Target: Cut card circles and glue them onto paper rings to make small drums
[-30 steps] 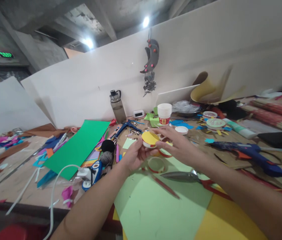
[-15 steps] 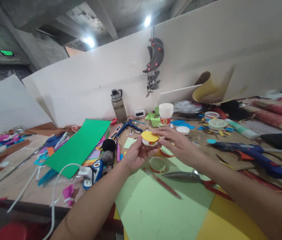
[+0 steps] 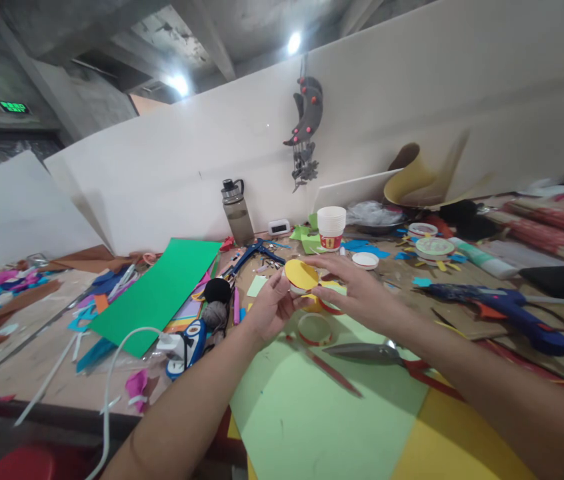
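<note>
My left hand [image 3: 271, 308] grips a short cut cup base capped with a yellow paper disc [image 3: 301, 275], held above the table and tilted toward me. My right hand [image 3: 359, 293] reaches in from the right, its fingers pinching the disc's edge and the piece's right side. Just below the hands lie a red-rimmed cup ring [image 3: 314, 329] and another cut cup piece [image 3: 331, 306] on a light green sheet [image 3: 312, 407]. Open scissors [image 3: 362, 353] with red handles rest on that sheet under my right forearm.
A stack of paper cups [image 3: 331, 227] stands behind the hands, a water bottle [image 3: 237, 211] by the white wall. A blue glue gun [image 3: 502, 308] lies at right, a green sheet [image 3: 159, 293] at left, a charger with white cable [image 3: 177, 343] near it. Paper scraps litter the table.
Both hands kept hold of the yellow-topped piece and tipped it, so the yellow disc now faces me more. The hands stayed nearly in place.
</note>
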A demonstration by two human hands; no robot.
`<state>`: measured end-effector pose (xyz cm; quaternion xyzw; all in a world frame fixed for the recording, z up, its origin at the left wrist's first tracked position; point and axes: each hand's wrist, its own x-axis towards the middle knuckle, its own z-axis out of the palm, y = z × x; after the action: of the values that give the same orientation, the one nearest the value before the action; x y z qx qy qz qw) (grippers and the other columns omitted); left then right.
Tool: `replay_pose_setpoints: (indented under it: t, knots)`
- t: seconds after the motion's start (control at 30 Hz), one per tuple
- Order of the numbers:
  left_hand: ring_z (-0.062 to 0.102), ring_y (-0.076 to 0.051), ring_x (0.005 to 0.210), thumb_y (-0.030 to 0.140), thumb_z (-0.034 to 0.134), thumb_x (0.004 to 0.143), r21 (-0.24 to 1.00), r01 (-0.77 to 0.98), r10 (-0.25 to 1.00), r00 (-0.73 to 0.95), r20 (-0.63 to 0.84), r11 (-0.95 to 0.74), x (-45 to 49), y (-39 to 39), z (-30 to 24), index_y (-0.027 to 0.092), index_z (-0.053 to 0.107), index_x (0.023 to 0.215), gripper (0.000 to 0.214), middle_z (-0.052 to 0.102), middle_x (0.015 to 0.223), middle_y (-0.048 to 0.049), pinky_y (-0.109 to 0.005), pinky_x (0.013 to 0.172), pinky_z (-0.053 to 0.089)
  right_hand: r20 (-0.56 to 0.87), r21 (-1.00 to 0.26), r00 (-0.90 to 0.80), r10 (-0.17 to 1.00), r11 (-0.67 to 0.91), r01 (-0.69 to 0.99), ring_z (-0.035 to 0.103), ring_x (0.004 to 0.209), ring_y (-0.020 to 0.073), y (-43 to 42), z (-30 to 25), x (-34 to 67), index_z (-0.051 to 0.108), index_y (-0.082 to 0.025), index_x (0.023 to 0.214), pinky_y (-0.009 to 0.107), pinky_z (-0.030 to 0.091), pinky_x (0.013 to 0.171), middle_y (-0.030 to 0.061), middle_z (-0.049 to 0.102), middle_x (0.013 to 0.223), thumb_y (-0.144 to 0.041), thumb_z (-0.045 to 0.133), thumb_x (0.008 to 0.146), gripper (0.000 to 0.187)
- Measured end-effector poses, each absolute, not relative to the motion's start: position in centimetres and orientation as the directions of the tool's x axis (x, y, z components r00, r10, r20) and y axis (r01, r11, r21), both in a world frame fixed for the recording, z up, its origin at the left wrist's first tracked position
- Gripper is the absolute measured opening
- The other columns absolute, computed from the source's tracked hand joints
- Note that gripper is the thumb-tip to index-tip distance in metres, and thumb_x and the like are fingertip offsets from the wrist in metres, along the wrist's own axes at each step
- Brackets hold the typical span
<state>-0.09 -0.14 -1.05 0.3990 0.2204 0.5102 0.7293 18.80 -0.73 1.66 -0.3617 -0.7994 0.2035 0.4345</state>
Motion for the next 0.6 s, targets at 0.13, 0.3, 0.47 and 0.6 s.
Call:
replay_pose_setpoints:
  t: [0.13,0.3,0.47,0.6]
  knots:
    - [0.069,-0.021,0.094,0.041,0.083,0.066,0.831,-0.542,0.915,0.387,0.116,0.125,-0.03,-0.26,-0.83,0.019,0.063,0.116,0.059,0.069,0.113,-0.0086,-0.028,0.076,0.058,0.560,-0.628,-0.366,0.743,0.669,0.398,0.053,0.125,0.0262,-0.61,1.40,18.84,0.058,-0.025,0.129,0.049,0.040,0.107,0.0085,0.061,0.135,-0.033,0.062,0.086,0.044]
    - [0.067,-0.020,0.096,0.040,0.083,0.066,0.847,-0.525,0.920,0.368,0.138,0.083,0.01,-0.35,-0.74,0.020,0.062,0.117,0.059,0.067,0.117,-0.0078,-0.025,0.072,0.058,0.556,-0.635,-0.365,0.747,0.665,0.393,0.052,0.126,0.0261,-0.62,1.17,18.90,0.055,-0.027,0.131,0.050,0.043,0.105,0.0081,0.059,0.136,-0.030,0.063,0.086,0.046]
    - [0.068,-0.018,0.088,0.040,0.086,0.061,0.869,-0.486,0.926,0.361,0.107,0.090,0.04,-0.35,-0.43,0.020,0.065,0.115,0.062,0.068,0.112,-0.0078,-0.023,0.066,0.056,0.549,-0.656,-0.350,0.759,0.651,0.382,0.054,0.123,0.0256,-0.74,1.35,18.81,0.057,-0.027,0.130,0.047,0.046,0.102,0.0080,0.060,0.133,-0.028,0.068,0.082,0.050]
    - [0.068,-0.016,0.084,0.040,0.085,0.064,0.875,-0.476,0.924,0.366,0.109,0.086,-0.05,-0.21,-0.22,0.019,0.065,0.113,0.057,0.070,0.108,-0.0076,-0.022,0.064,0.055,0.562,-0.676,-0.285,0.776,0.630,0.382,0.058,0.116,0.0258,-0.81,1.78,18.84,0.062,-0.024,0.124,0.045,0.049,0.098,0.0087,0.063,0.127,-0.031,0.069,0.080,0.045]
